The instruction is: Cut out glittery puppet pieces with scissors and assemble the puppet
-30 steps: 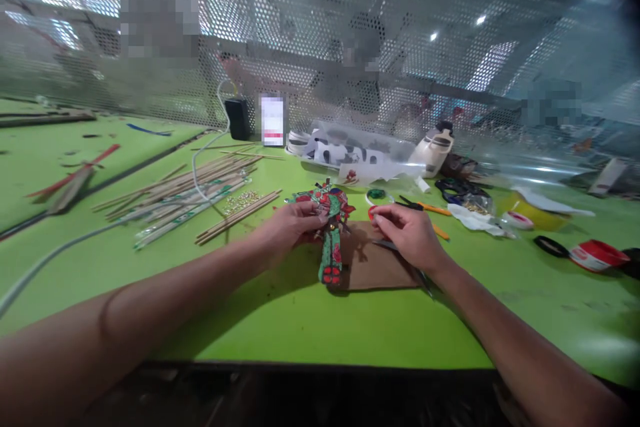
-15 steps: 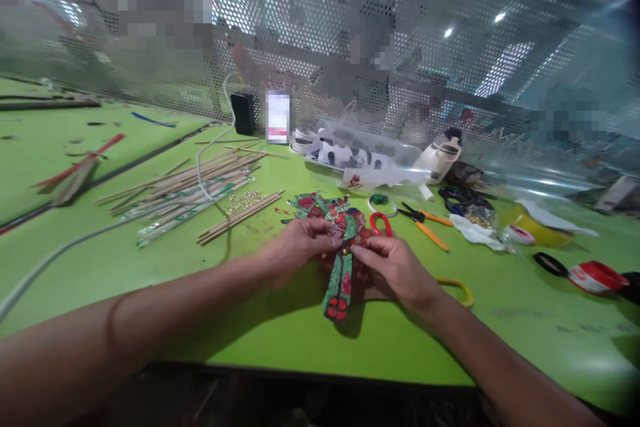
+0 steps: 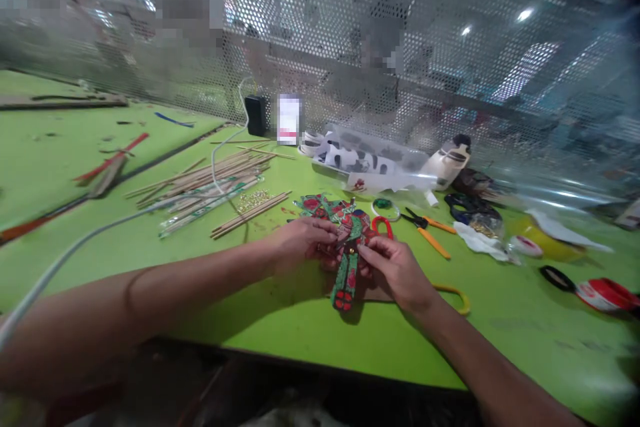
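Note:
A flat painted figure [image 3: 347, 265] in green and red lies on the green table [image 3: 310, 327], over a brown card. My left hand [image 3: 305, 242] pinches its upper body from the left. My right hand [image 3: 395, 268] pinches the same spot from the right, fingertips meeting at a small brass stud in the middle. The figure's long lower part points toward me. Red-handled scissors [image 3: 383, 223] and a yellow handle [image 3: 457, 295] lie just behind and beside my right hand.
Bamboo sticks [image 3: 210, 177] and a white cable [image 3: 125, 220] lie to the left. Orange-handled pliers [image 3: 429, 230], tape rolls [image 3: 600, 293], a white bottle [image 3: 447, 163] and a plastic bag of printed pieces [image 3: 360, 160] sit right and behind. A perforated metal screen [image 3: 350, 47] closes the back.
My right hand moved from the brown card to the figure and now pinches it beside my left hand. The view shifted slightly, so everything sits a little further right.

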Demonstrator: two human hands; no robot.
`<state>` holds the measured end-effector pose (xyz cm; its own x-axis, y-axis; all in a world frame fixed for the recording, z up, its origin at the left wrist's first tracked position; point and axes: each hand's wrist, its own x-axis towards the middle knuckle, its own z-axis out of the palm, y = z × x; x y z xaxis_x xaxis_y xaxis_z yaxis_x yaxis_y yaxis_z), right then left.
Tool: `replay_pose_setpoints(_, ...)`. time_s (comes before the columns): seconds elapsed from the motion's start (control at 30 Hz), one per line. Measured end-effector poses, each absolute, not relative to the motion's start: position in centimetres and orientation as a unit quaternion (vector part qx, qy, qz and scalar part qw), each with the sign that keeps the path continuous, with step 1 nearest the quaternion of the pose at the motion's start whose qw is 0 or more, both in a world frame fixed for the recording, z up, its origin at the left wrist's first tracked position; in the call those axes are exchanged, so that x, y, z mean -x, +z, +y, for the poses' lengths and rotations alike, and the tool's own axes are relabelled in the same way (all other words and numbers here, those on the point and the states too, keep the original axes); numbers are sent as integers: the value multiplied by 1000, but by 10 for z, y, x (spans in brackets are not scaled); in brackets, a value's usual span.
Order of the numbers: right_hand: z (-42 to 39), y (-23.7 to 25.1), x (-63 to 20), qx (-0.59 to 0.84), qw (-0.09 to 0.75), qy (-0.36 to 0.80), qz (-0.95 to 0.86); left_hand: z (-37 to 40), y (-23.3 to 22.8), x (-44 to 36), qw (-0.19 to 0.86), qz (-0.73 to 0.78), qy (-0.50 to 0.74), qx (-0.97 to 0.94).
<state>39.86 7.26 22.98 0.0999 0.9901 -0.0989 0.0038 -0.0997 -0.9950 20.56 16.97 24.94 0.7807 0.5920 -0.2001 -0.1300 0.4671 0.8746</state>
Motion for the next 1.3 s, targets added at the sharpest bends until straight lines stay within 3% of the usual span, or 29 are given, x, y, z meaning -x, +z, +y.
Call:
replay_pose_setpoints(0.2,73,231,-400,546,500,485,-465,166,260,-206,818,257,203,-473)
replay_pose_setpoints(0.53,74,232,-400,551,493,484,-469,162,234,-214,805,276,246,-465)
replay_pose_setpoints(0.97,63,234,-382,511,450,600,-420,162,238,-207,787,278,311,-454)
replay_pose_setpoints(1.3,63,229,-382,535,429,551,-476,155,237,-208,782,286,315,-456)
